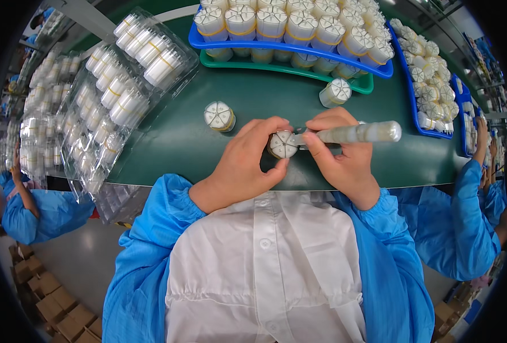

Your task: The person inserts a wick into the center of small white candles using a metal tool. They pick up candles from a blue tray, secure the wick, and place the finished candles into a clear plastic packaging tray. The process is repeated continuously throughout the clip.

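Green bench (pixel 207 148) has clear blister trays (pixel 122 97) far left and a blue tray (pixel 287 48) of white rolls at the far edge. Near the middle, left hand (pixel 247 157) grips a white roll (pixel 282 144). Right hand (pixel 342 151) is closed on a clear-handled tool (pixel 362 133) touching it.

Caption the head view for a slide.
Left hand steadies a white segmented puck while right hand applies a clear-handled tool over the green table.
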Tool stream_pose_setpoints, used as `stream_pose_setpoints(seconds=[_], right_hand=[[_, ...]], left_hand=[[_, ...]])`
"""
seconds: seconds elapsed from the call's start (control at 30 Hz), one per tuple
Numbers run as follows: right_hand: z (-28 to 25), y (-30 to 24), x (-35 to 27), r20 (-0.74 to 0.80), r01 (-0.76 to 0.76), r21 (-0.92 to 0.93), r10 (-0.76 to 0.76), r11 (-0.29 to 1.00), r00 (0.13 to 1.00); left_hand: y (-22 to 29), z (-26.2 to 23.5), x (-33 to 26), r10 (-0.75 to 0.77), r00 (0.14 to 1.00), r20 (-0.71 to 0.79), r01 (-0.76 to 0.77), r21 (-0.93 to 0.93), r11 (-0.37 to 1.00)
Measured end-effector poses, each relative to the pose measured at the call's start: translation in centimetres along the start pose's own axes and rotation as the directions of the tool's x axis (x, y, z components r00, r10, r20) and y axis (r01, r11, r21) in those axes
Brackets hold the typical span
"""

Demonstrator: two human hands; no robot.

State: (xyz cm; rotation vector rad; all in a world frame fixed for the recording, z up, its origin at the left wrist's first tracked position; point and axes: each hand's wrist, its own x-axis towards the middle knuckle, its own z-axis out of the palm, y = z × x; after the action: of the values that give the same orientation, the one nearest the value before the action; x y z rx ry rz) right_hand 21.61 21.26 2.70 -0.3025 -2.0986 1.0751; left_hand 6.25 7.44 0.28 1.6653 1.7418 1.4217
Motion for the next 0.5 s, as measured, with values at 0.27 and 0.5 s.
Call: stream_pose_setpoints(seconds=[0.27,0.5], right_hand=[[0.0,-0.1,0.1,0.066,0.013,-0.050,-0.009,0.999,0.998],[-0.3,0.1,0.4,0.035,0.059,-0.047,-0.058,0.997,0.998]], left_hand=[[-0.5,0.1,0.1,0.043,0.999,-0.005,-0.041,0.200,0.979],[-0.1,0.0,-0.1,-0.026,1.000,0.018,0.026,-0.013,1.000]])
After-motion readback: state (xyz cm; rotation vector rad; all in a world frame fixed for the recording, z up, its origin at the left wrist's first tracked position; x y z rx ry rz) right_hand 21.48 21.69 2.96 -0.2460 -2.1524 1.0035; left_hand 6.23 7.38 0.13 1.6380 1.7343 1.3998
